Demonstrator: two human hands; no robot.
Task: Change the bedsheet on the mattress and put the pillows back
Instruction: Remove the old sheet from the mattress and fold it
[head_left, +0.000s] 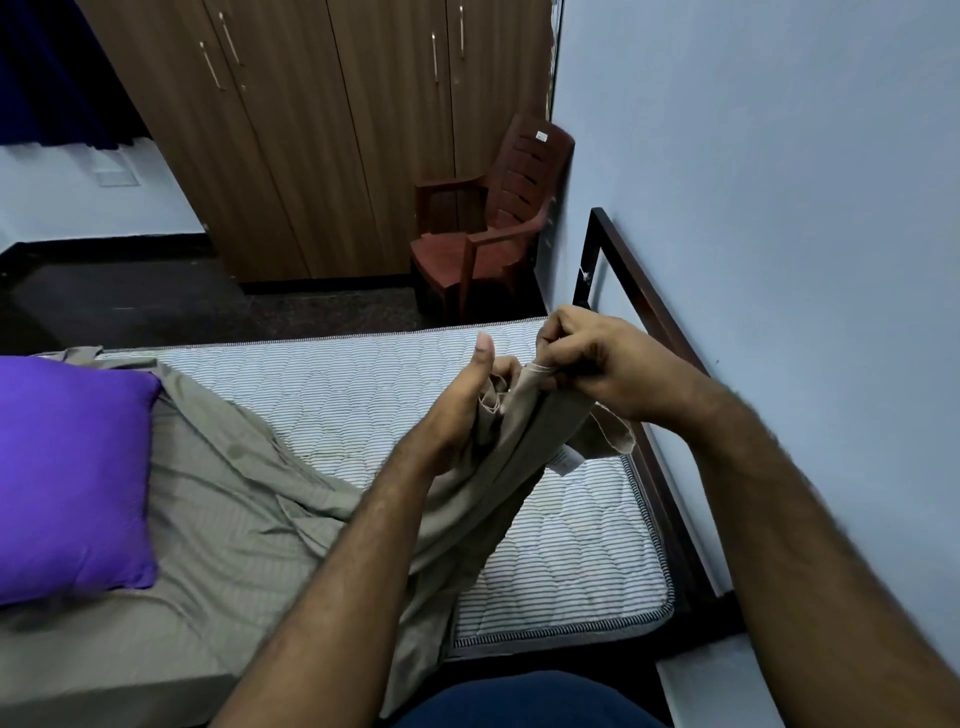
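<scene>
Below and ahead of both my hands lies the white quilted mattress with thin dark stripes (561, 551), its long axis running from my left to my right, its right half bare. From my hands the greyish-beige cotton bedsheet (228, 499) trails down and leftward, covering the left half. My left hand (467, 410) grips a bunched edge of it, thumb up; my right hand (597, 364), just beside it and nearer the bare end, pinches the frayed corner. I judge that corner must travel rightward. Further left, well apart from my hands, a purple satin pillow (67, 483) rests on the sheet and may pin it. Beyond my right hand stand the dark metal bed frame (628, 270) and a brown plastic armchair (493, 228).
</scene>
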